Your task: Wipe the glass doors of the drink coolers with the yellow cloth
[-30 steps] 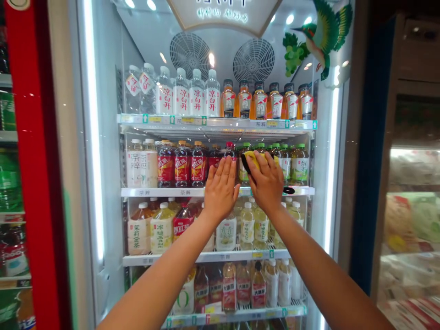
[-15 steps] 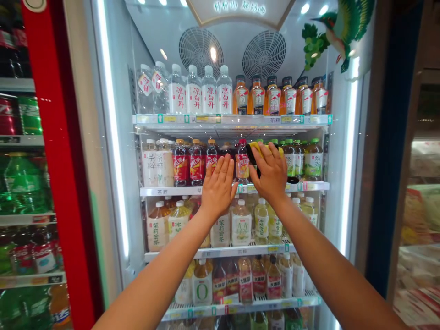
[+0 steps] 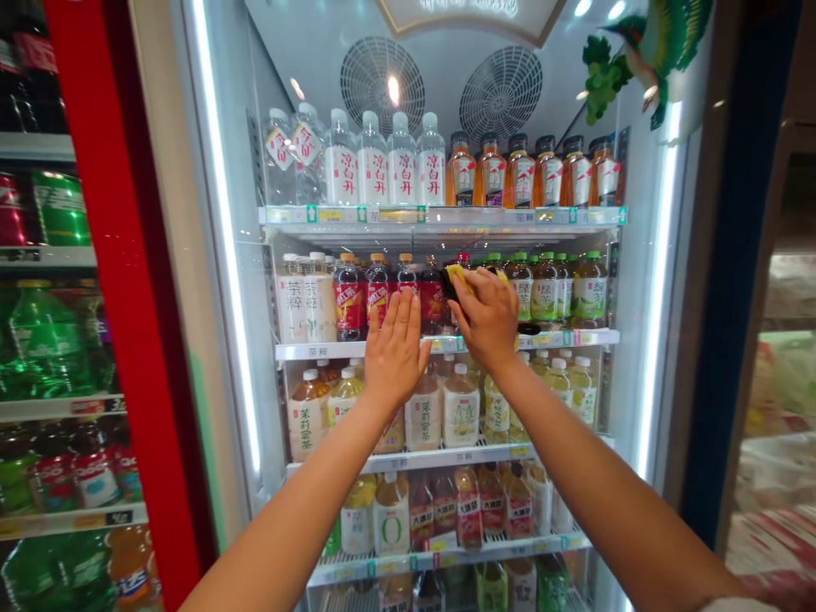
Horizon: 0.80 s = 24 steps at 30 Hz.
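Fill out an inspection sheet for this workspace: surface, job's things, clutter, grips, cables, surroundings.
Surface: transparent glass front of a lit drinks cooler, with reflections.
Job's things: yellow-and-black pad, under the right hand's fingers; its full shape is hidden.
Clutter: bottles in rows on shelves behind the glass.
Grips: left hand holds nothing visible, fingers extended, apparently flat against the glass; right hand holds the pad, seemingly against the glass.
Cables: nothing seen.
Surroundings: bird decoration upper right; red frame and more drinks left; blurred shelving right.
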### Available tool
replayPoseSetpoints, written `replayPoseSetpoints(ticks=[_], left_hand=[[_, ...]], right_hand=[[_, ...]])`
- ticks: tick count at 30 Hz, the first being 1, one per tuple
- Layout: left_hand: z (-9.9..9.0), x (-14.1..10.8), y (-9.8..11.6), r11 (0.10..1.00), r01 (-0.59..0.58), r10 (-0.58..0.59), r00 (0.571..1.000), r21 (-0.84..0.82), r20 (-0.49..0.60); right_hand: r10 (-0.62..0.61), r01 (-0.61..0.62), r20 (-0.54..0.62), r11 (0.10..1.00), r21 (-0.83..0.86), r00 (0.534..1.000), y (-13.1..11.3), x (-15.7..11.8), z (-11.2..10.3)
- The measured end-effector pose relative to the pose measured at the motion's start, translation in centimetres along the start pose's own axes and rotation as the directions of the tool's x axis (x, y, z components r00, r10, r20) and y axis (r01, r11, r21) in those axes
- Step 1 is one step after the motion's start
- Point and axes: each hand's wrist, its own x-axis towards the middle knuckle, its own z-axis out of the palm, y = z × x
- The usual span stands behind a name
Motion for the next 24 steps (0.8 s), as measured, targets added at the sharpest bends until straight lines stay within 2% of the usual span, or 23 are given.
replayPoseSetpoints(ticks=[3, 6, 8, 10, 12, 14, 16, 19, 22, 24], left_hand=[[0.0, -0.5, -0.4, 1.000, 0.004, -0.004, 1.000, -0.008, -0.007], [0.1, -1.2, -0.8, 1.000, -0.001, 0.000, 1.000, -0.020, -0.022], [0.1, -1.6, -1.2, 1.000, -0.012, 0.011, 1.000, -0.024, -0.027], [-0.1, -1.8, -1.8, 1.000, -0.015, 0.014, 1.000, -0.027, -0.027], [-0.4, -1.8, -2.5, 1.000, -0.004, 0.003, 1.000, -0.027, -0.026], [-0.7, -1.8, -3.1, 1.000, 0.014, -0.014, 0.999, -0.020, -0.029], [-1.0, -1.8, -3.6, 1.000, 0.028, -0.028, 0.999, -0.010, -0.028], [-1.3, -2.2, -4.1, 0.999, 0.045, -0.045, 0.999, -0.009, -0.012], [-1.5, -2.9, -4.6, 0.998, 0.057, -0.057, 0.998, -0.019, 0.007], [-1.6, -3.4, -5.1, 0.998, 0.061, -0.061, 0.998, -0.026, 0.013]], right_hand=[[-0.120, 0.119, 0.054, 0.993, 0.024, 0.991, -1.6, -1.8, -0.2], [-0.265, 0.258, 0.106, 0.963, 0.070, 0.958, -0.3, -4.5, -1.6], [-0.254, 0.247, 0.091, 0.966, 0.075, 0.963, 1.1, -4.8, -2.2], [-0.153, 0.150, 0.050, 0.987, 0.057, 0.987, 1.6, -3.4, -2.0], [-0.042, 0.042, 0.010, 0.999, 0.033, 0.999, 0.7, -0.9, -0.9], [0.006, -0.006, 0.004, 1.000, 0.018, 1.000, -1.5, 1.4, 0.4], [-0.015, 0.015, 0.027, 1.000, 0.016, 1.000, -3.9, 2.2, 1.3], [-0.148, 0.146, 0.082, 0.989, 0.033, 0.986, -5.5, 0.2, 1.0], [-0.289, 0.282, 0.135, 0.957, 0.069, 0.948, -4.1, -2.7, -0.4], [-0.281, 0.274, 0.129, 0.959, 0.071, 0.951, -2.8, -3.2, -1.0]])
